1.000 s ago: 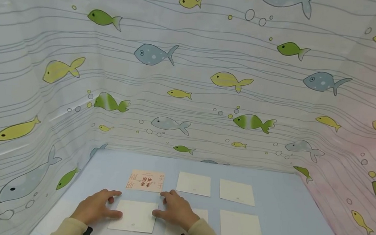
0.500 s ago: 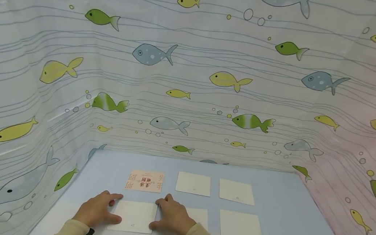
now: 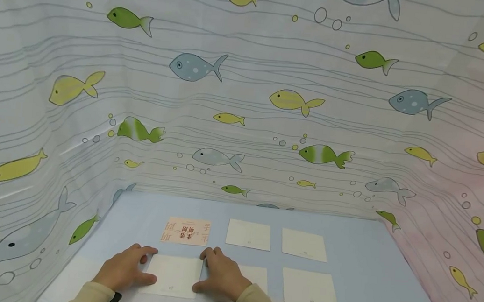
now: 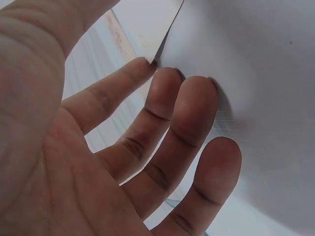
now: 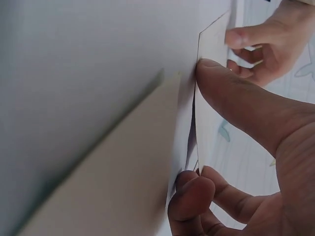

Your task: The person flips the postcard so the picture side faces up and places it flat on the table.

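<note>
A white card with a small dark mark near its front edge is at the front left of the table. My left hand holds its left side, index fingertip at the far corner and thumb over the edge. In the left wrist view the other fingers are loosely bent beside that corner. My right hand grips the right side, with the thumb at the near end and bent fingers at the far corner. A narrow dark gap shows under this card's edge in the right wrist view.
Behind it lies a pink card printed with upside-down characters. Two white cards lie further right in the back row. In front, one white card is partly covered by my right hand, another lies right. Fish-patterned curtains surround the table.
My right hand has moved slightly left and closer, its index finger now at the card's far right corner. The left hand has barely moved. The other cards stay in place.
</note>
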`<act>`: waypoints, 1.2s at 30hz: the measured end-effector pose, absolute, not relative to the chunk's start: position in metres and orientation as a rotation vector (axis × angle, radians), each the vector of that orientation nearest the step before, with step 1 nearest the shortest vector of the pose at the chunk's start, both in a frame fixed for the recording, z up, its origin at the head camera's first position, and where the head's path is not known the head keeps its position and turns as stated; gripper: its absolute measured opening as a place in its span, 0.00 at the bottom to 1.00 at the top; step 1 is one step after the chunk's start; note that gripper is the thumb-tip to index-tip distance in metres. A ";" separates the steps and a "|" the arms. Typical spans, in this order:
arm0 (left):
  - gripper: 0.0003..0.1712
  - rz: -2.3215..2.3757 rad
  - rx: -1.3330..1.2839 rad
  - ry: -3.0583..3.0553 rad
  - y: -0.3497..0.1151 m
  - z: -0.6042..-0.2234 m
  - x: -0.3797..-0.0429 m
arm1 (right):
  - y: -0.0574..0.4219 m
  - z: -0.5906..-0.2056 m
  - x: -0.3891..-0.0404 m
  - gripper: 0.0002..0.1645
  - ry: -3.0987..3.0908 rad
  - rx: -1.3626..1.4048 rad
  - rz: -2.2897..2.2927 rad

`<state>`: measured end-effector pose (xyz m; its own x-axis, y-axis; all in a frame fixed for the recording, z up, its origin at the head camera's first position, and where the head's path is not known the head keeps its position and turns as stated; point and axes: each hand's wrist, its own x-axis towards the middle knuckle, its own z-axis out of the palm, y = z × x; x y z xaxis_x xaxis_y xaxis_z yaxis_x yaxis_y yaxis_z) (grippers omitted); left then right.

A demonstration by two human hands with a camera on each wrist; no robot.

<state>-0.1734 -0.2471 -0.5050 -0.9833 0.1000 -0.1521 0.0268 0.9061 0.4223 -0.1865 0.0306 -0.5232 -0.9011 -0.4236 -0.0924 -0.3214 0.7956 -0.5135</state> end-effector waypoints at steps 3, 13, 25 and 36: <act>0.47 0.673 0.068 2.893 -0.248 -0.507 -0.173 | 0.030 -0.523 -0.188 0.42 2.767 -0.572 -0.789; 0.38 0.818 0.002 2.875 -0.247 -0.505 -0.166 | 0.028 -0.522 -0.185 0.43 2.769 -0.569 -0.856; 0.33 0.927 -0.074 2.806 -0.246 -0.506 -0.165 | 0.027 -0.521 -0.180 0.43 2.770 -0.570 -0.873; 0.28 0.930 -0.075 2.816 -0.248 -0.508 -0.165 | 0.030 -0.518 -0.177 0.50 2.685 -0.544 -1.076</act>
